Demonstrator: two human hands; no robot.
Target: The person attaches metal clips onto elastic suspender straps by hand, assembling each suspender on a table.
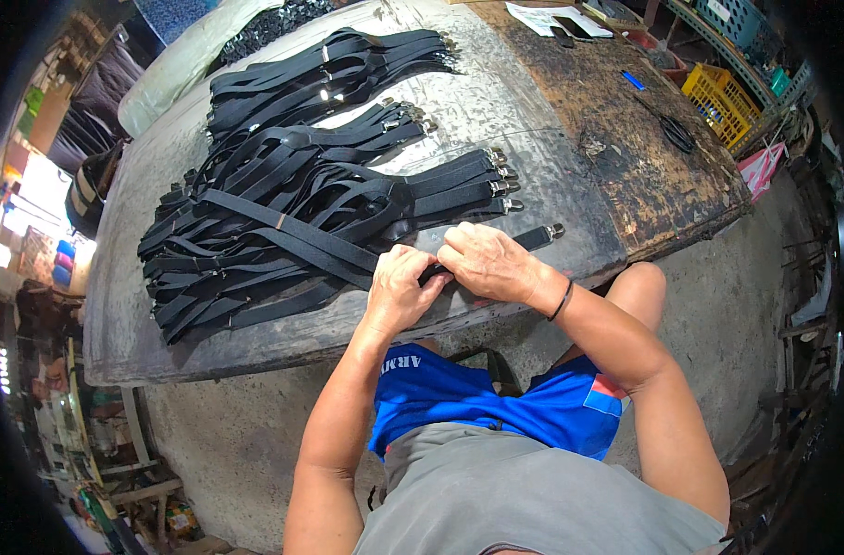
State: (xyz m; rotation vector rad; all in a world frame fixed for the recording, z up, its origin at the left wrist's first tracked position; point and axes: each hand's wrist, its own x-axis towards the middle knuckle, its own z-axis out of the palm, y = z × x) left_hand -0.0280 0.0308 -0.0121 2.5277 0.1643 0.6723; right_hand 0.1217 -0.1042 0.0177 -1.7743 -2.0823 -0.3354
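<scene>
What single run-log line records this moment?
left hand: grips strap | right hand: grips strap | strap pile: on table | scissors: far right

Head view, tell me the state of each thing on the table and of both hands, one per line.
Left hand: closed, pinching the black strap.
Right hand: closed over the same strap.
Black strap: lying flat, metal clip end free.
Strap piles: laid out in overlapping bundles.
Scissors: lying untouched.
Yellow crate: off the table's far edge.

The person wears a grey sleeveless shirt [542, 499], blue shorts [477, 398] — red-patched — and a thin dark wristband [562, 302].
</scene>
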